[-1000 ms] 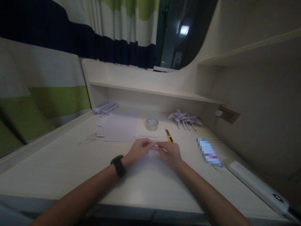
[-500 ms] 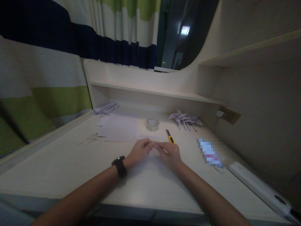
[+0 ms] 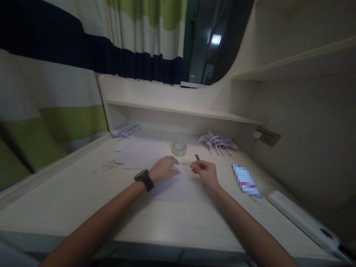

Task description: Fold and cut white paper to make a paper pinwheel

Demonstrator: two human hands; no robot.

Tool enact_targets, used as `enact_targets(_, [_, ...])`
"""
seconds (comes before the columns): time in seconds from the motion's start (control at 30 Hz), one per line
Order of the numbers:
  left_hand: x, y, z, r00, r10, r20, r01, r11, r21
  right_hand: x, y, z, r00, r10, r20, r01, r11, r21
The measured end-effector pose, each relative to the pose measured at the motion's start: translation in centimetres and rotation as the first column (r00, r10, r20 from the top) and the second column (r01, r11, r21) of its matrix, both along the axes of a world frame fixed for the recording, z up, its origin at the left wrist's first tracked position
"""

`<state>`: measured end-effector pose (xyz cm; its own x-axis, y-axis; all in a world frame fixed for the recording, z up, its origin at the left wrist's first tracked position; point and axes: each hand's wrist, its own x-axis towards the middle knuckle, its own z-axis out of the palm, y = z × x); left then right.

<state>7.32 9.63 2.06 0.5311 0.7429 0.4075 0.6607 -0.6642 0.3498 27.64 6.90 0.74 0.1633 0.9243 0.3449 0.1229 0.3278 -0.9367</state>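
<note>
My left hand [image 3: 164, 168], with a black watch on the wrist, rests palm down on a white paper sheet [image 3: 178, 189] lying on the desk [image 3: 83, 200]. Its fingertips touch the left end of a thin paper strip [image 3: 184, 162]. My right hand [image 3: 205, 172] sits a little to the right, thumb and fingers pinched at the strip's right end. It covers most of a yellow utility knife; only the knife's tip [image 3: 197, 157] shows beyond the fingers.
A clear tape roll [image 3: 179, 148] stands just past the hands. Folded paper pinwheels [image 3: 217, 141] lie back right, a paper stack [image 3: 140, 152] and strips [image 3: 124, 129] back left, scraps [image 3: 109, 165] left. A blurred packet [image 3: 246, 180] and a long white bar [image 3: 302, 218] lie at right.
Both hands have moved forward and apart, from pinching together over the sheet to the thin strip near the knife. The right hand now covers the knife's yellow body.
</note>
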Motion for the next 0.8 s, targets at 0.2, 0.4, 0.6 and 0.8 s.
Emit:
enact_targets(0.2, [2.6, 1.4, 0.1, 0.982, -0.015, -0.189, 0.001, 0.997, -0.075, 0.6, 0.6, -0.5, 0.999, -0.015, -0.05, 0.013, 0.999, -0.042])
enact_targets(0.4, [1.9, 2.5, -0.8, 0.993, -0.015, -0.117, 0.002, 0.993, -0.117, 0.8, 0.8, -0.4, 0.987, 0.14, -0.079, -0.148, 0.982, -0.117])
enact_targets(0.6, [-0.8, 1.7, 0.3, 0.988, -0.02, 0.151, 0.045, 0.986, -0.16, 0.6, 0.5, -0.7, 0.953, 0.297, 0.064, -0.287, 0.95, -0.126])
enact_targets(0.8, [-2.1, 0.5, 0.9, 0.925, 0.037, 0.377, 0.067, 0.963, -0.261, 0.1, -0.1, -0.9, 0.907, 0.389, 0.16, -0.348, 0.908, -0.233])
